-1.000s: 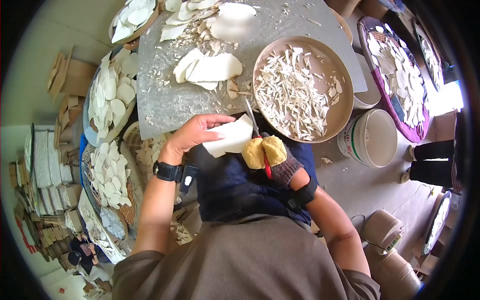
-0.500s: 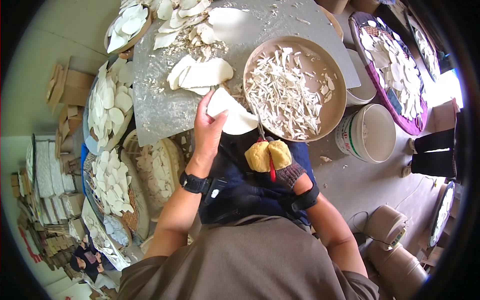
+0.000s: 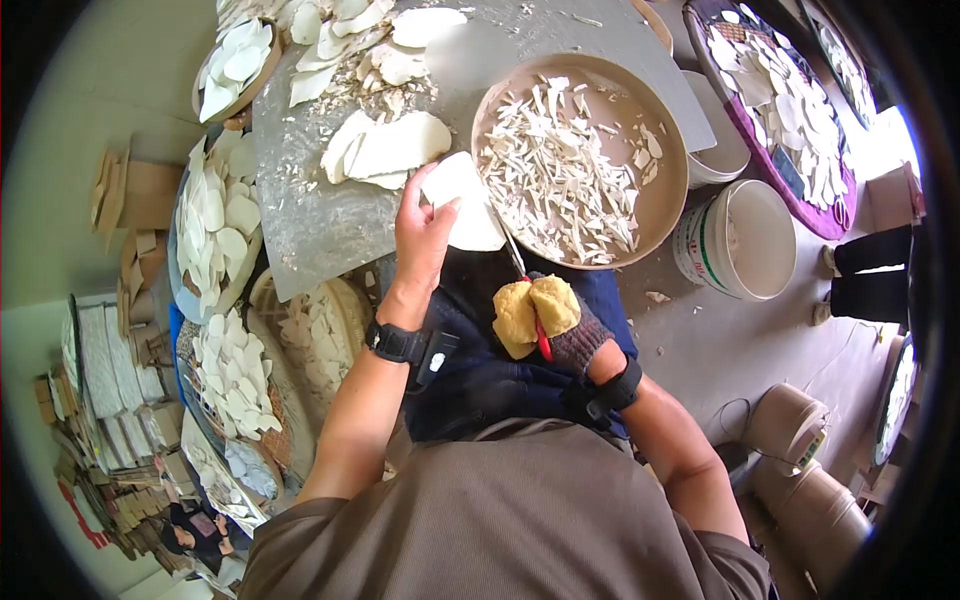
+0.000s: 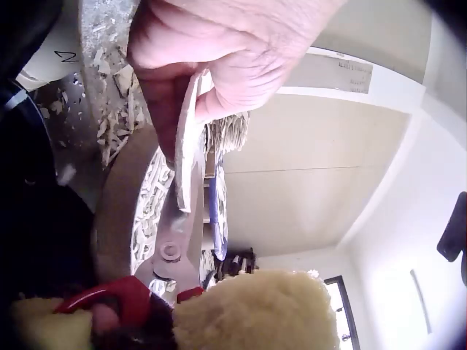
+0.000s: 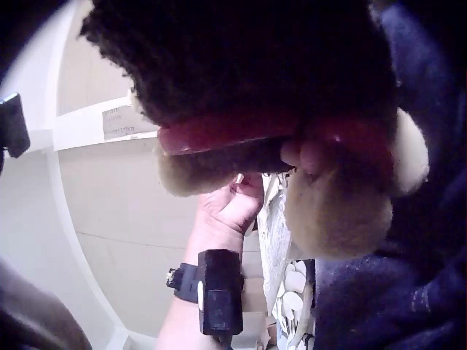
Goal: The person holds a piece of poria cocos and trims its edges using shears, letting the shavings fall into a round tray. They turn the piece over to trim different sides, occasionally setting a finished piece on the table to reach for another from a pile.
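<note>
In the head view my left hand (image 3: pixel 422 240) pinches a flat white slice (image 3: pixel 463 203) between thumb and fingers, over the table's front edge. The left wrist view shows the slice (image 4: pixel 188 142) edge-on, with the blades of red-handled scissors (image 4: pixel 171 251) at its lower end. My right hand (image 3: pixel 575 335), in a dark knit glove, grips those scissors, whose handles carry yellow foam pads (image 3: pixel 535 310). The blades point up along the slice's right edge, beside the round tray (image 3: pixel 674 205) of white strips. In the right wrist view, glove and foam hide most of the scissors.
A stack of white slices (image 3: pixel 400 145) lies on the grey table (image 3: pixel 330 235), with more slices and crumbs behind. White buckets (image 3: pixel 745 240) stand right of the tray. Baskets of slices (image 3: pixel 235 375) fill the left side. Another person's legs (image 3: pixel 870 275) show at far right.
My left hand has moved up from the lap side and turned the slice more upright. The right hand keeps its grip on the scissors, and the head view has shifted slightly.
</note>
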Motion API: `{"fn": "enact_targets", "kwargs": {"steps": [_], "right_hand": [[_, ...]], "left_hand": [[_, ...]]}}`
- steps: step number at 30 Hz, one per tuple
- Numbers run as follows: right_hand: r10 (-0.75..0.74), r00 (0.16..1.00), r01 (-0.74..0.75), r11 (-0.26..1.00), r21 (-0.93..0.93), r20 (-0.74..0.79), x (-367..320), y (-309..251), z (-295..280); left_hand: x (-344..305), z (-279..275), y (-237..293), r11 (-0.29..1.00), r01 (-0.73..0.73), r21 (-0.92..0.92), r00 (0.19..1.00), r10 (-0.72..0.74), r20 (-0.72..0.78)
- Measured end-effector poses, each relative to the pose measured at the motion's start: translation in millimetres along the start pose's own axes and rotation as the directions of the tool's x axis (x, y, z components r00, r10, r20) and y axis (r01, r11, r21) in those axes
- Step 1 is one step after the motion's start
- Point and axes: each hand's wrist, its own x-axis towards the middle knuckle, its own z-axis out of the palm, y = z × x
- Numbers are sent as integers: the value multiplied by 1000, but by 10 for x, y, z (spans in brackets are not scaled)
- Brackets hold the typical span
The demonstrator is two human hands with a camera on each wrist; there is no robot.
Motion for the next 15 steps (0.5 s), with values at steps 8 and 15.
{"fn": "enact_targets", "kwargs": {"steps": [8, 15], "right_hand": [[230, 973, -215, 931, 296, -17, -11, 30, -22], [374, 919, -173, 100, 980, 125, -26, -61, -66]], "left_hand": [[-37, 141, 21, 989, 110, -97, 993, -106, 43], [-55, -5, 304, 994, 58, -97, 986, -42, 163]]}}
